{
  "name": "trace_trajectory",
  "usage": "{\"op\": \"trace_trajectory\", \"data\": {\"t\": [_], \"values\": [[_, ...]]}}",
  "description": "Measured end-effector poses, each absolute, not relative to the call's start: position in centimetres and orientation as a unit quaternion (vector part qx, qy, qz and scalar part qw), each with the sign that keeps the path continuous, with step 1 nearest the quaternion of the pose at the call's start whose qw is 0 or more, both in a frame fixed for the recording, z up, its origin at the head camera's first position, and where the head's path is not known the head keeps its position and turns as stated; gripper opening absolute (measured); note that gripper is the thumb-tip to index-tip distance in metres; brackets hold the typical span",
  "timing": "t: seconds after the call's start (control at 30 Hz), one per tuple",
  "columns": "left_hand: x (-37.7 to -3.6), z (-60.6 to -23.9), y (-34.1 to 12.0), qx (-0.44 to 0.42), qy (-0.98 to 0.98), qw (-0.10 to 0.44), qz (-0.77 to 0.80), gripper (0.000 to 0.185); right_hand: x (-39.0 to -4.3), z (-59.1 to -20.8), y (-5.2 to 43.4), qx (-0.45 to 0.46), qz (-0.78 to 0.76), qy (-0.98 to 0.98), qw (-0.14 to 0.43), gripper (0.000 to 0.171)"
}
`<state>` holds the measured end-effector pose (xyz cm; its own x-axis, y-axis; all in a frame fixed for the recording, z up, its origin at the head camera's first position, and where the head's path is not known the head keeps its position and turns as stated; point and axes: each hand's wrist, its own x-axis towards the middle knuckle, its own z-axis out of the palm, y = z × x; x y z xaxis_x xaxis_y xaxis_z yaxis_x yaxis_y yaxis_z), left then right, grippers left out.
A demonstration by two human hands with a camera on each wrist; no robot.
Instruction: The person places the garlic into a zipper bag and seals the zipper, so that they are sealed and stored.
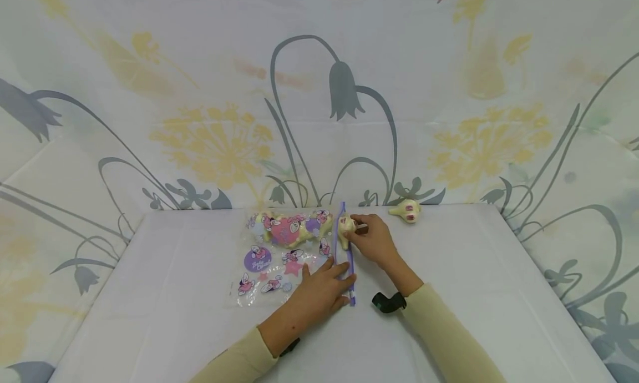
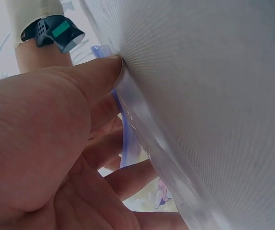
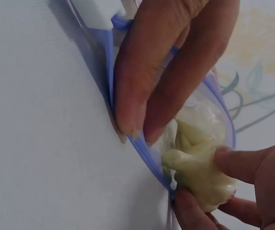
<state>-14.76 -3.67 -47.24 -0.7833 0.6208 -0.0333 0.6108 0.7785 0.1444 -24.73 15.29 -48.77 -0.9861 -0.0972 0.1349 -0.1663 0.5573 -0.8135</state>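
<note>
A clear zip bag printed with cartoon figures lies flat on the white table, its purple zip edge facing right. Several cream and pink toys lie inside it. My left hand pinches the zip edge low down, thumb on one side and fingers on the other; in the left wrist view the left hand holds that strip. My right hand grips a cream toy figure at the bag's mouth. In the right wrist view the toy sits partly inside the opening.
Another cream toy figure with pink marks lies on the table at the back right, near the floral cloth backdrop. Black wrist cameras sit on both forearms. Bare tabletop extends left and right of the bag.
</note>
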Motion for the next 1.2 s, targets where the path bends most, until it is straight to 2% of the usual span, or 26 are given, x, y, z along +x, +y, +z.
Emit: {"op": "trace_trajectory", "data": {"t": [0.27,0.53,0.8,1.2], "values": [[-14.8,-47.2,-3.9,0.330,0.941,0.030,0.063,0.049,-24.9,-48.6,13.7,0.036,0.490,-0.869,0.063,0.039],[-14.8,-47.2,-4.0,0.335,0.939,0.024,0.065,0.048,-25.4,-49.1,12.4,0.032,0.524,-0.849,0.063,0.033],[-14.9,-47.2,-3.9,0.344,0.937,0.021,0.062,0.047,-26.7,-50.5,11.6,0.031,0.524,-0.847,0.087,0.021],[-14.8,-47.4,-3.9,0.346,0.936,0.023,0.061,0.048,-27.0,-50.8,12.1,0.093,0.497,-0.862,0.037,0.016]]}}
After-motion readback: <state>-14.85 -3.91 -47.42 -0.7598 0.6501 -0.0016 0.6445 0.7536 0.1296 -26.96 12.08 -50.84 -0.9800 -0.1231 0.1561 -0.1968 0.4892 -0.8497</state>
